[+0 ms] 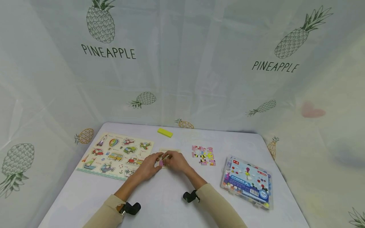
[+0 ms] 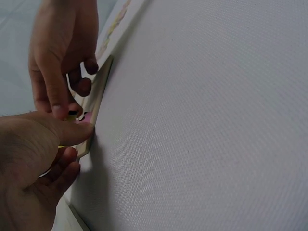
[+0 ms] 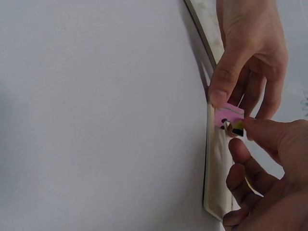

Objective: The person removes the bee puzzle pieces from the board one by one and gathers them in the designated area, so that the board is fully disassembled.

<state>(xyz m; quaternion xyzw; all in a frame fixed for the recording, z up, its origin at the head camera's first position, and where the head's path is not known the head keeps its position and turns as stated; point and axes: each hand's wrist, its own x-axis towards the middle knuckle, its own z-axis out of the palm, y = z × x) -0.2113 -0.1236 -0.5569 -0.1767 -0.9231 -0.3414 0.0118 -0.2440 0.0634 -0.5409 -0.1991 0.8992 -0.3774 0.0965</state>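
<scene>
Both hands meet over a small pale puzzle tray [image 1: 174, 150] at the middle of the table. My left hand [image 1: 147, 167] grips its left side, thumb on top beside the pink puzzle piece [image 3: 227, 113] and the other fingers at the tray's far edge. Thumb and finger of my right hand [image 1: 175, 161] pinch a puzzle piece [image 3: 237, 128] with yellow and black on it, right against the pink one. The fingers partly hide both pieces. More loose puzzle pieces [image 1: 210, 155], pink and yellow, lie just right of the right hand.
A vehicle picture board [image 1: 115, 156] lies left, partly behind the left forearm. Toward the back is a yellow block [image 1: 165, 132]. On the right sits a clear plastic case [image 1: 248, 181] with a blue label. Pineapple-print cloth [image 1: 194, 63] hangs behind the table.
</scene>
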